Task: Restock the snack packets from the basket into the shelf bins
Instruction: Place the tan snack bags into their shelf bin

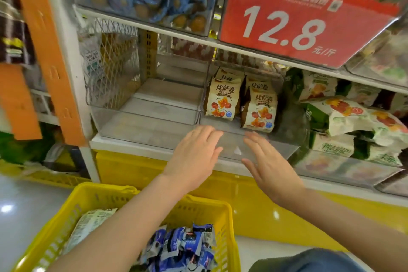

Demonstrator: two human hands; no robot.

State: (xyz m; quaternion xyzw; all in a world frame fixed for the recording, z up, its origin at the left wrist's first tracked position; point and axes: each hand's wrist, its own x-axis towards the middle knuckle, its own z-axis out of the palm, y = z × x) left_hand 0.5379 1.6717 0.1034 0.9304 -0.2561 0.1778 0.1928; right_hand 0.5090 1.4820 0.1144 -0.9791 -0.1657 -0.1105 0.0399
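Left bin [141,130]: open at the top, floor bare through to the back wall.
Middle bin [280,146]: front half free; brown-and-white packets [223,99] stand upright across the back (three or four, hard to count).
Overhead: the upper shelf rail [176,35] runs low over both openings; the red price sign [304,20] overhangs the right.
Left flank: wire mesh panel [110,64] closes it.
Right flank: heaped green packets [353,121] fill the neighbouring bin.

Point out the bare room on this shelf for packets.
The left bin, between the mesh and the brown packets, is bare. A strip lies bare in front of those packets. Crowded: the green packets on the right.
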